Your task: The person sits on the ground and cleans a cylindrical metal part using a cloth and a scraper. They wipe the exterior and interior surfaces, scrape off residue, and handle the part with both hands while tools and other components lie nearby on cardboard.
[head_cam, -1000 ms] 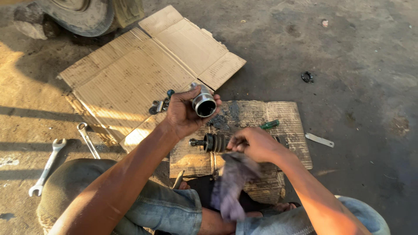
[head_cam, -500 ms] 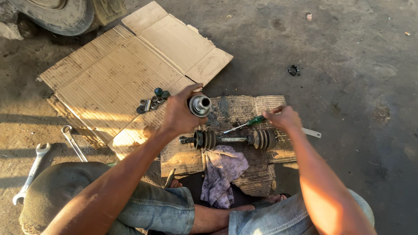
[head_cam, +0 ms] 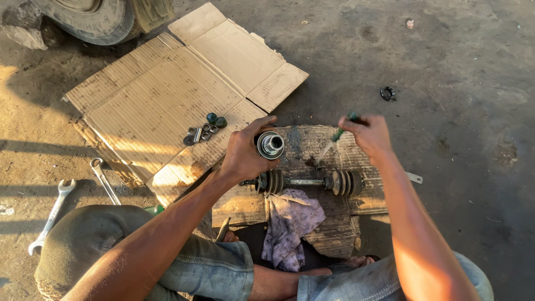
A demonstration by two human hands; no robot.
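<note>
While left hand (head_cam: 241,158) grips metal joint cup (head_cam: 270,145), right hand (head_cam: 369,135) pinches screwdriver (head_cam: 336,137).

My left hand (head_cam: 242,156) is raised in front of me, fingers and thumb curled tight around what it holds, wrist bent slightly back, forearm running down to my left knee. My right hand (head_cam: 369,135) is lifted a little higher and well apart from it, fingers pinched shut, knuckles up, forearm stretched straight out from my right side. Both arms are bare.
</note>
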